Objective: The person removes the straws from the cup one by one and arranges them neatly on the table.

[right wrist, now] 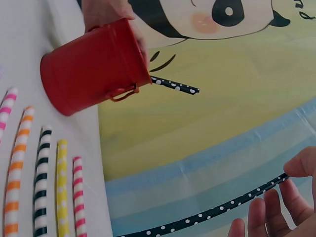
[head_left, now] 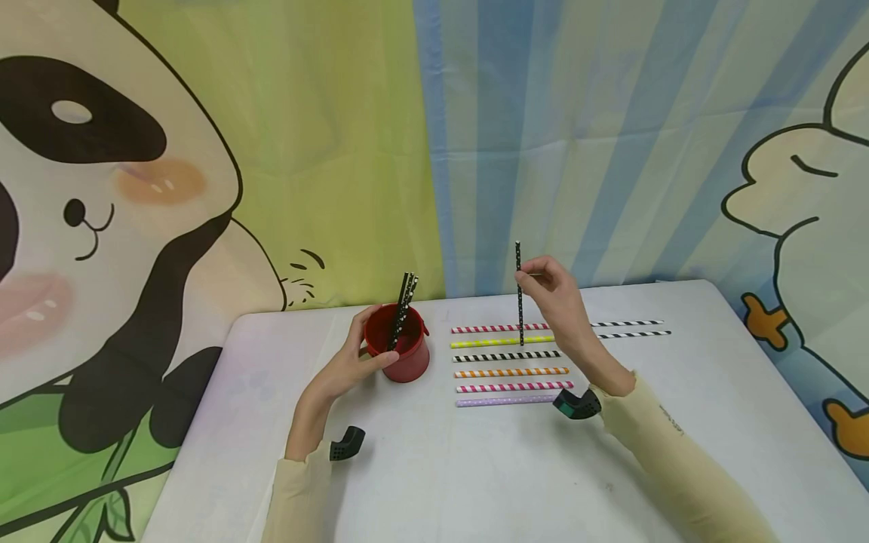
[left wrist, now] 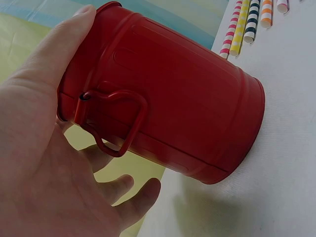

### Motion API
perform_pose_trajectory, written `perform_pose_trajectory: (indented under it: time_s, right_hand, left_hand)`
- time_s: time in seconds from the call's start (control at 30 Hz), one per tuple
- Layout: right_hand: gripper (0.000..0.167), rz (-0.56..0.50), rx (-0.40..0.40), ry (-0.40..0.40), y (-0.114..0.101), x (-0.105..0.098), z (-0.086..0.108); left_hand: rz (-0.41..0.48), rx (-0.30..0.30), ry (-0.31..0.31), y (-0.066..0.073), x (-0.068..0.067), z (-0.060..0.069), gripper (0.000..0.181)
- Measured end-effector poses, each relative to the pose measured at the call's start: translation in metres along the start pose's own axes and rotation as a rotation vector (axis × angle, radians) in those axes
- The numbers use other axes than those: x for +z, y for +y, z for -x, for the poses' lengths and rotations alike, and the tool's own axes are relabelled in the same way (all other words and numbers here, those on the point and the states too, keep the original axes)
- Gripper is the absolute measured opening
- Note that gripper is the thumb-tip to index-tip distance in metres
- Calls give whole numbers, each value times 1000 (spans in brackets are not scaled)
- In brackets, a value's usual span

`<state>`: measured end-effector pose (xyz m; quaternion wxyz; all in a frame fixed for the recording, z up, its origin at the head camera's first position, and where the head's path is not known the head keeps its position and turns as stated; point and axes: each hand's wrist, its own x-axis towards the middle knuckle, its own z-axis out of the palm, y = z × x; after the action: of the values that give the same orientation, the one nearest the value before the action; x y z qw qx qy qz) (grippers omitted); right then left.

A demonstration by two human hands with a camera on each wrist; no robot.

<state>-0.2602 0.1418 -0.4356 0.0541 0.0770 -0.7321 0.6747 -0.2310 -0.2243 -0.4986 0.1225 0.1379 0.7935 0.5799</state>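
Note:
My left hand grips the rim of a red metal bucket, thumb on the near side. Several black straws with white dots lean inside the bucket. In the left wrist view the bucket shows its small side handle, and the hand holds its rim. My right hand pinches one black dotted straw between thumb and fingertips, upright above the row of straws. The right wrist view shows that straw hanging from the fingers of the right hand.
Side by side right of the bucket lie red-striped, yellow, black-and-white, orange, pink and purple straws. Two more black-and-white straws lie farther right. A printed curtain stands behind the white table.

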Motion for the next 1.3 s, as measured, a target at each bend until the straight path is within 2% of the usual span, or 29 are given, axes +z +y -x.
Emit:
perform_pose_trajectory:
  time_s: [0.13,0.27,0.43,0.63,0.93,1.07,1.3]
  right_hand:
    - [22,155,-70,-51,-5,-6,4]
    - [17,316,-161,-111,-9,-10,8]
    - [9,454,-254,-169,-11,-14,14]
    - [10,565,-369,-216,-7,-20,20]
    - [13,712,-473,-317,10,-34,25]
    - [12,805,-555,-327,20,-45,26]
    - [14,943,-593,-329,35,-64,28]
  left_hand:
    - [3,3,-4,0,0,0,88]
    - [1,1,-2,0,0,0,87]
    - [4,-3,-2,0,0,0,87]
    - [4,-5,-1,0,-1,1,87]
    - [5,1,-6,-1,-1,0,88]
    - [2,8,-7,-1,0,-1,89]
    - [-2,1,-1,1,0,1,89]
